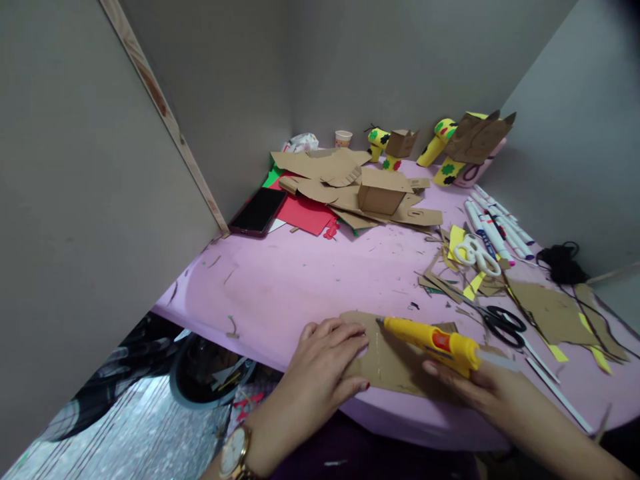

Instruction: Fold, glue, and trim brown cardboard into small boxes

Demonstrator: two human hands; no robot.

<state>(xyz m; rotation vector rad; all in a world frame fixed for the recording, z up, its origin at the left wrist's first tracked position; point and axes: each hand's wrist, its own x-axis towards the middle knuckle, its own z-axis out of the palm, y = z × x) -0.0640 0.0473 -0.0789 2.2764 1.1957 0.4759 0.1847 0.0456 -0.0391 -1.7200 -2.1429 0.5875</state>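
A flat piece of brown cardboard [393,373] lies at the near edge of the pink-covered table. My left hand [327,357] rests palm down on its left end, fingers stretched out. In my right hand [483,387] is a yellow hot glue gun [433,341], held low over the cardboard with its tip pointing left. The tip is close to the far edge; whether it touches I cannot tell. A thin pale line [379,357] runs across the cardboard below the tip. From the back of the gun sticks a translucent glue stick [497,361].
Black-handled scissors [505,327] and white-handled scissors [477,255] lie right among scraps. Markers [493,227] and black yarn [563,262] sit beyond. At the back are cardboard pieces [325,167], a small box [383,193], a phone [259,211] and yellow spotted figures [445,153]. A bin [183,393] stands below left.
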